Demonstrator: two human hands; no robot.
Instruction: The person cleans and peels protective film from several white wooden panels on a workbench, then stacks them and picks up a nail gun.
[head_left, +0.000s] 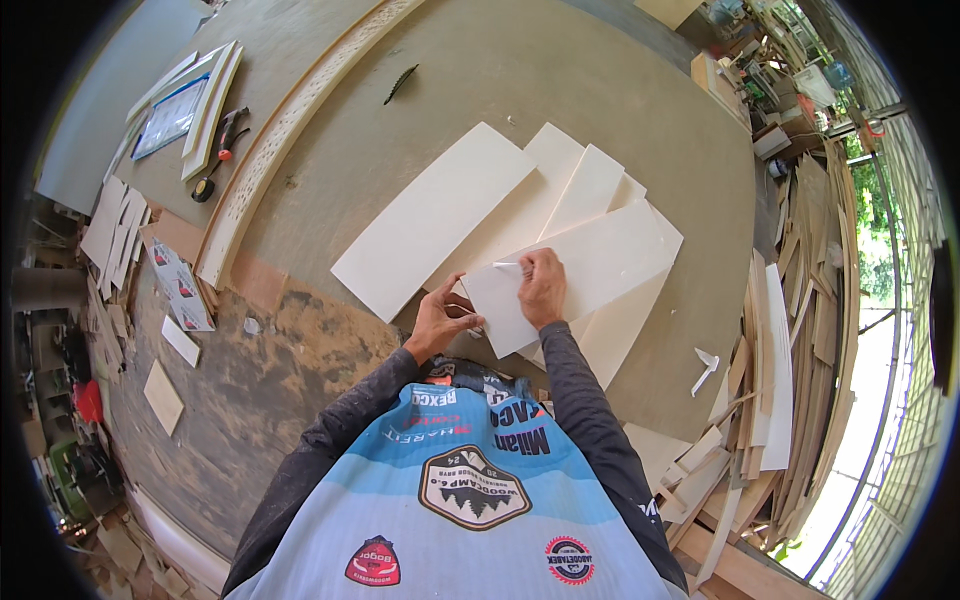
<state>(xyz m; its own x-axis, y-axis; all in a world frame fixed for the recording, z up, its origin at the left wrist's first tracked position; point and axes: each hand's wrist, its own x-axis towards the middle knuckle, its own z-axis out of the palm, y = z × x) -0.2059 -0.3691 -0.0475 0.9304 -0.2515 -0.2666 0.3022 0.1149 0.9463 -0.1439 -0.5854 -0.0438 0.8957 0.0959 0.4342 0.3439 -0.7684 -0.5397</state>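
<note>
Panels, pale, thin, flat: a loose overlapping stack near the middle of the table (560, 80).

- Top panel (590, 270): lies slantwise over the stack, near corner toward the person. A white strip (508, 265), apparently tape or film, stands lifted at its left end.
- Right hand (542, 288): on the top panel, fingers pinched together on the strip.
- Left hand (436, 322): at the panel's near-left corner, fingers curled against the edge; whether they clamp it cannot be told.
- Long panel (435, 220): left of the stack, lying apart from the hands.
- Other panels (575, 185): under the top one, fanned toward the far side.
- Scrap (705, 368): small white curl on the table, right of the person.
- Trim (275, 135): long pale strip running far-left.
- Offcuts (790, 330): leaning pile at the right edge.

Progress, judged: strip only begun at one end; the rest of the top panel and those beneath appear untouched.
</note>
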